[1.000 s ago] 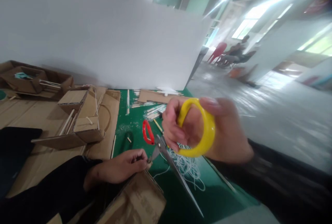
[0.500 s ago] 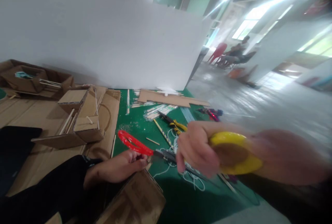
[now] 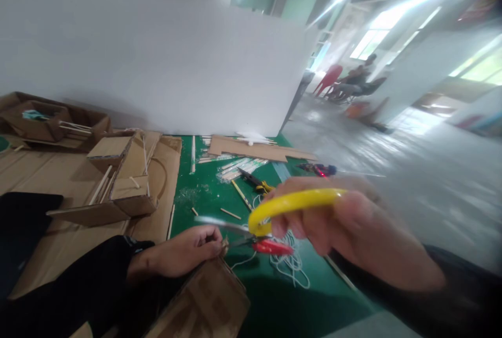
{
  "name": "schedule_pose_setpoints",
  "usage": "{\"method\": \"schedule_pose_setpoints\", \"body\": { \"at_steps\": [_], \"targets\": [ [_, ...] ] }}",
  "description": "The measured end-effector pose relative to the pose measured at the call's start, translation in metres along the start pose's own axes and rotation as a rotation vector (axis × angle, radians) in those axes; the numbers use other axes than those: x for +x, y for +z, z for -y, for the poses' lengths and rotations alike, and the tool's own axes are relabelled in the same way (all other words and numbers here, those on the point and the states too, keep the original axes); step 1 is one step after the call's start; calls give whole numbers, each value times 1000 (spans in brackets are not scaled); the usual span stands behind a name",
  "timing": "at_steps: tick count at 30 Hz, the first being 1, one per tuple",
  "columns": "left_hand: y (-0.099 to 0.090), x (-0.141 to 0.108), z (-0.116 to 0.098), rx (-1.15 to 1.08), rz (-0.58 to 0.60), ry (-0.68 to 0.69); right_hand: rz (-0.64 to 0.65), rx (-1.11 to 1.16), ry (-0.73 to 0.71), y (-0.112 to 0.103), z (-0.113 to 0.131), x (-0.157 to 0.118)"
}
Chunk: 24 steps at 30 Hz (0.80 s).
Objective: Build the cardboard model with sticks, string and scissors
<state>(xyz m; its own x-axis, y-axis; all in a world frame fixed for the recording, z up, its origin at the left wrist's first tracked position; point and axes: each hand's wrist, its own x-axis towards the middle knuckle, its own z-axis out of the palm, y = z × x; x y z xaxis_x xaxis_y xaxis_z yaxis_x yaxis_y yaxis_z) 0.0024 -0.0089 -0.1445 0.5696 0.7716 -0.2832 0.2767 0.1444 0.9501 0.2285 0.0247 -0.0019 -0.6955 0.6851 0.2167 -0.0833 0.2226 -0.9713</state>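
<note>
My right hand (image 3: 314,218), blurred by motion, holds a pair of scissors by the yellow handle (image 3: 290,205). The red handle (image 3: 274,246) hangs below, apart from the yellow one. The blades (image 3: 223,224) are spread and point left, close to my left hand (image 3: 194,244). That hand is closed in a pinch at the upper corner of a brown cardboard piece (image 3: 204,301). A small tan bit (image 3: 225,246) shows at its fingertips, too small to name. Tangled white string (image 3: 290,265) lies on the green table beneath the scissors.
Yellow-and-black pliers (image 3: 254,178) lie behind my right hand, near bundled sticks (image 3: 243,167) and a cardboard strip (image 3: 251,148). A cardboard structure (image 3: 121,186) stands at left beside a black flat object (image 3: 27,228). A white panel (image 3: 176,66) rises behind. A person (image 3: 361,77) sits far off.
The scissors have turned over in my right hand: the red handle has swung from the left to below the yellow one, and the blades now point left. My left hand stays put.
</note>
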Motion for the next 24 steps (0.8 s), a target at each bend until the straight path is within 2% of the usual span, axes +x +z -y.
{"method": "schedule_pose_setpoints", "body": {
  "at_steps": [5, 9, 12, 15, 19, 22, 24],
  "targets": [
    [-1, 1, 5, -18, 11, 38, -155, -229, -72, 12, 5, 8],
    [-1, 1, 4, -30, 13, 31, -175, -293, -24, 11, 2, 12],
    [-1, 1, 4, -35, 16, 38, -77, -174, 9, 3, -2, 15],
    [-1, 1, 6, -35, 15, 45, 38, 42, 61, -4, -6, 18],
    [-1, 0, 8, -39, 7, 33, 10, 257, 76, -8, -8, 22],
    [0, 0, 7, -44, -8, 35, 16, 256, 89, -10, -4, 24],
    [0, 0, 6, -47, -12, 34, 65, 245, 125, -12, 0, 24]
  ]
}}
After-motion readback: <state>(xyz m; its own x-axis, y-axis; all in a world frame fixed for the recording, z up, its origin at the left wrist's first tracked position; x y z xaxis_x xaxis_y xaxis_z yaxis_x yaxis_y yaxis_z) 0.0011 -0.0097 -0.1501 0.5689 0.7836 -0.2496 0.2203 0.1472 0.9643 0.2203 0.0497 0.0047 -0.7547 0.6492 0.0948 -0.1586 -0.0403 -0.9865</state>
